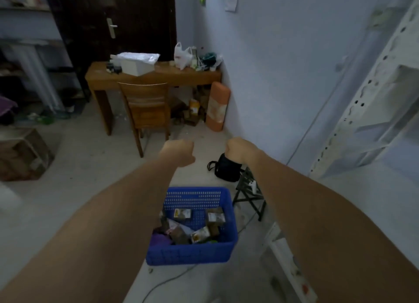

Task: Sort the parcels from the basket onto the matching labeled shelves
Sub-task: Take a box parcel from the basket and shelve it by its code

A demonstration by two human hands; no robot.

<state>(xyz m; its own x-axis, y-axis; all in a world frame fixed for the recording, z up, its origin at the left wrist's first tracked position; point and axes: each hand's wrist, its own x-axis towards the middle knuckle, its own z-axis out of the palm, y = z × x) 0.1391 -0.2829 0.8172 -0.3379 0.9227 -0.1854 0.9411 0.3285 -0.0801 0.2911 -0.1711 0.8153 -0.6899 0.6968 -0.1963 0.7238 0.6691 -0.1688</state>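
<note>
A blue perforated basket (158, 253) stands on the floor below my arms and holds several small parcels (182, 213), boxes and packets in brown, white and purple. Both arms reach forward above it. My left hand (178, 152) is curled into a fist and holds nothing. My right hand (238, 149) is also curled, with nothing visible in it. Both hands hover well above and beyond the basket. White metal shelves (371, 112) rise at the right; any labels on them are too blurred to read.
A black bag (226, 170) and a small dark folding stool (248, 193) sit just past the basket. A wooden desk (181, 75) and chair (147, 110) stand ahead by the wall. A cardboard box (22, 155) is at the left. A cable (172, 277) crosses the floor.
</note>
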